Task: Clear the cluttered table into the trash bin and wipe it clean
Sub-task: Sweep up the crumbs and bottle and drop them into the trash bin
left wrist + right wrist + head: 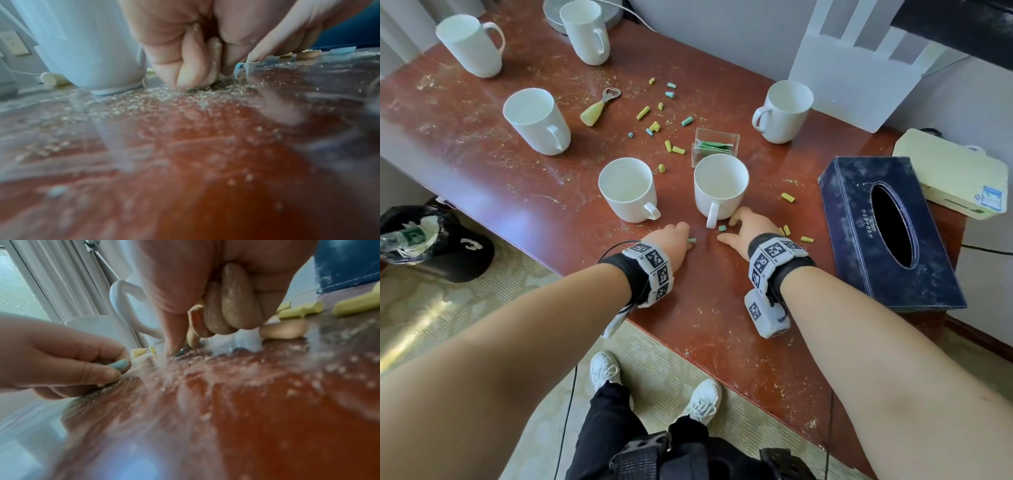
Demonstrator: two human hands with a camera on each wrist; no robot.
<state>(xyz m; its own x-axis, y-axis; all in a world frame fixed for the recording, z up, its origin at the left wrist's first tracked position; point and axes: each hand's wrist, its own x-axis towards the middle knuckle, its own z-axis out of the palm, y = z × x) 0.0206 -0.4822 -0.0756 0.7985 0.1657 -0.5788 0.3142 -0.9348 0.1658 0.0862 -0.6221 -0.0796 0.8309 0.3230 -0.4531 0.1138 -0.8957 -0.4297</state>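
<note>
Yellow and teal chalk-like bits (654, 126) and fine crumbs litter the red-brown table (482, 164). My left hand (676, 236) rests on the table before a white mug (628, 188). It pinches a teal bit (691, 240) (119, 364) between thumb and forefinger. My right hand (739, 226) sits by the handle of a second mug (720, 188). Its thumb and forefinger close round another teal bit (722, 228) (180, 353), and its other fingers (236, 301) are curled in and dusty. The black trash bin (431, 240) stands on the floor at the left.
Several more white mugs (536, 120) stand around. Mid-table lie a yellow-handled bottle opener (599, 106) and a clear box of green packets (715, 144). A dark blue tissue box (887, 233), a cream box (955, 171) and a white router (859, 68) fill the right side.
</note>
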